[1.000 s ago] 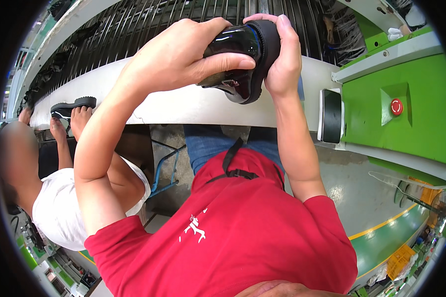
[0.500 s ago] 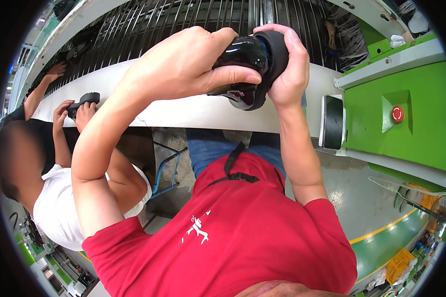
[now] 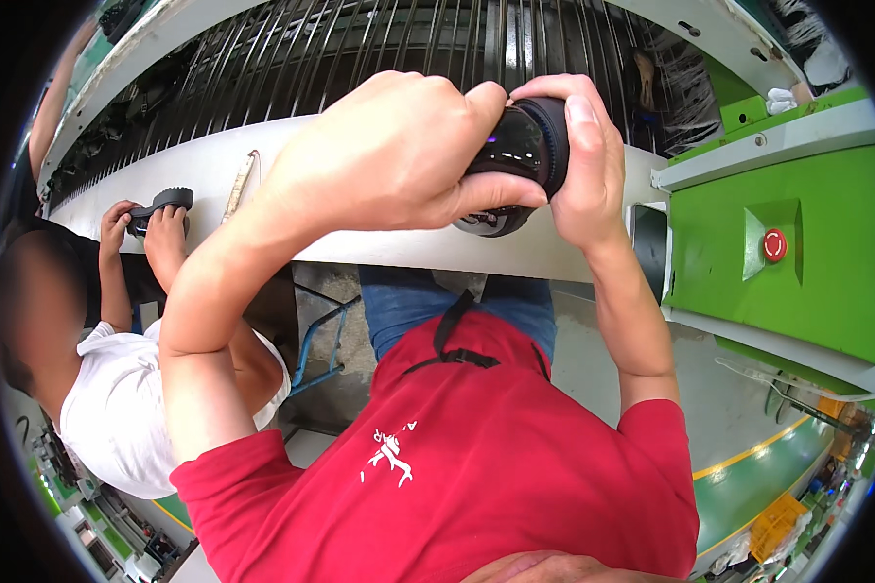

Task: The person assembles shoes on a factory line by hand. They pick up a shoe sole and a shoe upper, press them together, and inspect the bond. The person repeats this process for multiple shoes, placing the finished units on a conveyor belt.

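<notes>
A glossy black shoe (image 3: 517,148) with a thick black sole is held up over the white worktop, between my two hands. My left hand (image 3: 389,160) grips the shiny upper, its thumb lying along the near side. Wrapped round the sole from the right is my right hand (image 3: 588,160), its fingers over the far edge. Much of the shoe is hidden behind my fingers.
Beyond the white worktop (image 3: 360,248) lies a bed of metal rollers (image 3: 408,44). At left, a seated co-worker handles a black shoe (image 3: 165,201); a narrow beige strip-like object (image 3: 241,185) lies nearby. A green machine housing (image 3: 729,253) with a red button (image 3: 775,245) stands at right.
Both hands have shifted right with the shoe, which has turned so less of its sole shows. At far left, another person's arm has moved off the worktop. The beige object has come into view.
</notes>
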`<state>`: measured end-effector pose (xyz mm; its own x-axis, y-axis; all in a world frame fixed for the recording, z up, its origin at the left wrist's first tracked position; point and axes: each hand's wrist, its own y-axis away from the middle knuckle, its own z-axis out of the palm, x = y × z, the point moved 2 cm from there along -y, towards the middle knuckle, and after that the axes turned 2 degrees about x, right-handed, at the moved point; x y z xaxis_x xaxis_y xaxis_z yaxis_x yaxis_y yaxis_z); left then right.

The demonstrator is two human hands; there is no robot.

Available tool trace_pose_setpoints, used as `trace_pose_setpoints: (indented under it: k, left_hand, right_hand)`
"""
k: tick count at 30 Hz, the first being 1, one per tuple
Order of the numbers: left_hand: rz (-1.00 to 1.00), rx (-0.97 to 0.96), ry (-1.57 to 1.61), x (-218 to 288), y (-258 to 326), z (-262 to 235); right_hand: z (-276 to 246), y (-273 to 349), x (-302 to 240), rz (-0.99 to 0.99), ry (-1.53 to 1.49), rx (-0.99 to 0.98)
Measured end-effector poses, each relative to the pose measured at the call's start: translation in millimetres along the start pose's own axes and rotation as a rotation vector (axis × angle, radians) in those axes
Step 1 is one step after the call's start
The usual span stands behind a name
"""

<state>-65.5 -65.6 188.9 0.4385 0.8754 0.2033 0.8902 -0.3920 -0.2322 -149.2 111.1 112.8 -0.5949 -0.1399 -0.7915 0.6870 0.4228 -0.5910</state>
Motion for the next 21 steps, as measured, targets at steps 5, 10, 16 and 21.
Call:
trace_pose_setpoints:
  k: [5, 10, 16, 21]
  left_hand:
    - [-0.039, 0.007, -0.054, 19, 13, -1]
    - [-0.121, 0.119, -0.034, 38, 42, 9]
    - [-0.215, 0.361, 0.076, 54, 82, 22]
    - [-0.179, 0.785, 0.64, 20, 122, 72]
  right_hand:
    - [-5, 8, -7, -0.064, 0.031, -0.059]
    - [1, 21, -10, -0.209, -0.002, -0.061]
    - [19, 42, -16, -0.361, -0.001, -0.101]
    - [50, 52, -37, -0.465, -0.041, -0.286]
